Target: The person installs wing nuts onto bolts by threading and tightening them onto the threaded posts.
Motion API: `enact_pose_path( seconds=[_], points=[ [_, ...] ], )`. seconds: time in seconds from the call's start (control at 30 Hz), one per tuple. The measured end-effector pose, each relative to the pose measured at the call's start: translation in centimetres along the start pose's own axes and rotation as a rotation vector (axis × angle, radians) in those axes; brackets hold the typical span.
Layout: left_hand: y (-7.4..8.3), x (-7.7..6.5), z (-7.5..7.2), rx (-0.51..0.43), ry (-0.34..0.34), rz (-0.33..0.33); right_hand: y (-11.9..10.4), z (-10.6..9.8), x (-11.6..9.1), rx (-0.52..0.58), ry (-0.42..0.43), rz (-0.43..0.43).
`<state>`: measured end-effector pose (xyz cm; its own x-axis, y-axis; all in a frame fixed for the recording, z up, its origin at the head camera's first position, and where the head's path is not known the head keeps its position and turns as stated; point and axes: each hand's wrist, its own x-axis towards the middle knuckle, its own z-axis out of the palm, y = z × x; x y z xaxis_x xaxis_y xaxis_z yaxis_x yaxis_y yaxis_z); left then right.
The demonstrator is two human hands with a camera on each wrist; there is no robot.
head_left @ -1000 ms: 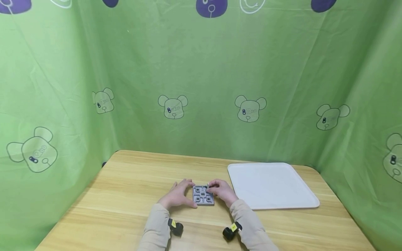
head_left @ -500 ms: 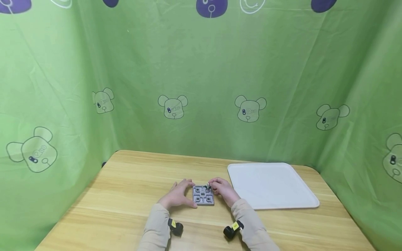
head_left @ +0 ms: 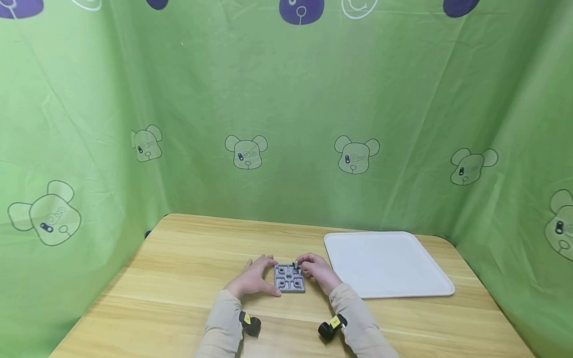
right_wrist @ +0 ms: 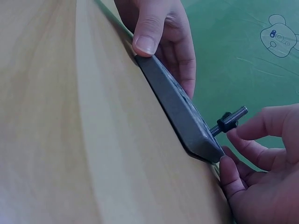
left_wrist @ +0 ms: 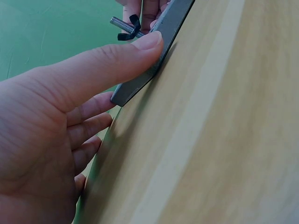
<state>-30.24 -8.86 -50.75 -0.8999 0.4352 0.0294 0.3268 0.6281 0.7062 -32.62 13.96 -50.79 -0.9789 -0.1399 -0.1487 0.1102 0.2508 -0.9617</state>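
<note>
A square grey plate [head_left: 289, 287] with recessed pockets lies on the table, seen edge-on in both wrist views. My left hand [head_left: 252, 280] holds it at its left side, thumb at the near edge and fingers at the far edge. From the plate's far right corner rises a threaded bolt [right_wrist: 241, 111] carrying a black wing nut [right_wrist: 227, 122]. The nut sits partway up the thread, apart from the plate. My right hand [head_left: 319, 272] is at that corner, its curled index finger against the wing nut. In the right wrist view its thumb touches the plate's corner.
A white tray [head_left: 387, 266] lies on the wooden table [head_left: 179, 278] to the right, close behind my right hand. Green cloth [head_left: 295, 189] printed with bear heads hangs along the back and sides of the table. Each wrist wears a small black camera.
A second ago the right fingers covered the bolt; they have drawn back slightly to the right, baring it, and the wing nut has turned. My left hand and the plate stay put.
</note>
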Motion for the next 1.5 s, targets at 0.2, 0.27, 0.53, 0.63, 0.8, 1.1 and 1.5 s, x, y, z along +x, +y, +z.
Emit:
enact_pose_path(
  seconds=[0.2, 0.27, 0.53, 0.63, 0.8, 1.1, 1.5],
  points=[
    [0.08, -0.01, -0.06, 0.002, 0.0, 0.0, -0.12, -0.07, -0.39, -0.037, -0.022, -0.036],
    [0.1, -0.03, -0.06, 0.005, -0.001, -0.001, -0.15, -0.06, -0.43, -0.053, -0.021, -0.044],
    [0.16, -0.04, -0.07, 0.011, -0.001, -0.001, -0.13, 0.05, -0.42, -0.092, -0.008, -0.017],
    [0.08, -0.03, -0.03, 0.017, -0.003, -0.001, -0.21, 0.11, -0.45, -0.101, -0.001, -0.005],
    [-0.09, 0.04, 0.06, 0.024, -0.005, -0.002, -0.3, 0.3, -0.5, -0.136, 0.02, -0.019],
    [-0.28, 0.12, 0.13, 0.018, -0.003, -0.006, -0.37, 0.39, -0.54, -0.15, 0.024, -0.049],
    [-0.31, 0.17, 0.18, 0.019, 0.003, -0.004, -0.02, -0.2, 0.29, 0.039, 0.011, 0.004]
  ],
)
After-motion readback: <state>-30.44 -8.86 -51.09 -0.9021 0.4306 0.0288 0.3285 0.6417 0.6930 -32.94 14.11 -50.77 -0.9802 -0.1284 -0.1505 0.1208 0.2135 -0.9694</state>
